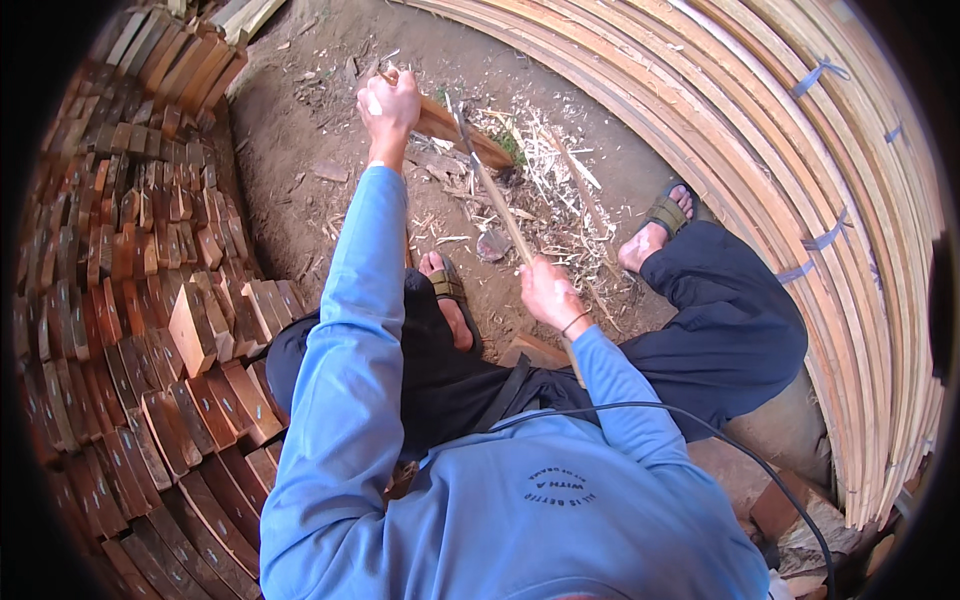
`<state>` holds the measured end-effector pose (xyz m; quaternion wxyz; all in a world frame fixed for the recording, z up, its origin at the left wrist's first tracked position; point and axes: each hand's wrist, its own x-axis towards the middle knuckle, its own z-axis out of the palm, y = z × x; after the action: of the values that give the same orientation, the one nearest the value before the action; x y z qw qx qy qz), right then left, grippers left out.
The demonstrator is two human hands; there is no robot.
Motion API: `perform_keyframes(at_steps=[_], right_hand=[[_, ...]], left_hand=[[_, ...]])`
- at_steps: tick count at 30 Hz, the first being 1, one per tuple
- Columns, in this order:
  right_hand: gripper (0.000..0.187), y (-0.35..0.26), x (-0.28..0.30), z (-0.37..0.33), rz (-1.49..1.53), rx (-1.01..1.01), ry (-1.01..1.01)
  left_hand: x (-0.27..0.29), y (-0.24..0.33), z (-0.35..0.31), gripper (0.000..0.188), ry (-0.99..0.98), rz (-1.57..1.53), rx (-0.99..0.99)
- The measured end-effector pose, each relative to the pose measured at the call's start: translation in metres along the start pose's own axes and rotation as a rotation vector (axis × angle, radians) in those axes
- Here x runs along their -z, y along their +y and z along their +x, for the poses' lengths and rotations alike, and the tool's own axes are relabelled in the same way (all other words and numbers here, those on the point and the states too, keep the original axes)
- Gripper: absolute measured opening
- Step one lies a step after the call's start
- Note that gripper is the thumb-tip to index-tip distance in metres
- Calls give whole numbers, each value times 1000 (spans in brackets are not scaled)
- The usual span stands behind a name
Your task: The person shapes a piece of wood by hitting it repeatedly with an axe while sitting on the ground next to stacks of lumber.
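My left hand (388,103), arm stretched forward, is closed around the upper end of a short brown piece of wood (488,150). That piece slants down to the right, its lower end close to the ground. Lower and to the right, my right hand (550,293) is wrapped around the light wooden handle (507,215) of a long-handled tool. Its narrow metal blade (457,115) reaches the wood's side, but I cannot tell whether they touch. The handle's butt runs back under my right wrist, near my lap.
Pale wood shavings (560,180) cover the dirt ground. Stacked wooden blocks (150,330) rise along the left. Long curved planks (790,150), tied with blue strips, line the right. My sandalled feet (455,300) stand apart, and a black cable (690,413) crosses my blue shirt.
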<state>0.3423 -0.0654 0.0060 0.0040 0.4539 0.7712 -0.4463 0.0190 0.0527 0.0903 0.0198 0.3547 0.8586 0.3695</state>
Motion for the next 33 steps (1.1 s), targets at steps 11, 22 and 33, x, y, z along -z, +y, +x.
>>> perform_keyframes(at_steps=[11, 22, 33], right_hand=[[26, -21, 28, -6, 124, -104, -56], [29, -28, 40, 4, 73, 92, 204], [27, -29, 28, -1, 84, 143, 397]], left_hand=[[2, -1, -7, 40, 67, 16, -70], [-5, -10, -3, 35, 77, 11, -111], [0, -10, -6, 35, 64, -12, -100]])
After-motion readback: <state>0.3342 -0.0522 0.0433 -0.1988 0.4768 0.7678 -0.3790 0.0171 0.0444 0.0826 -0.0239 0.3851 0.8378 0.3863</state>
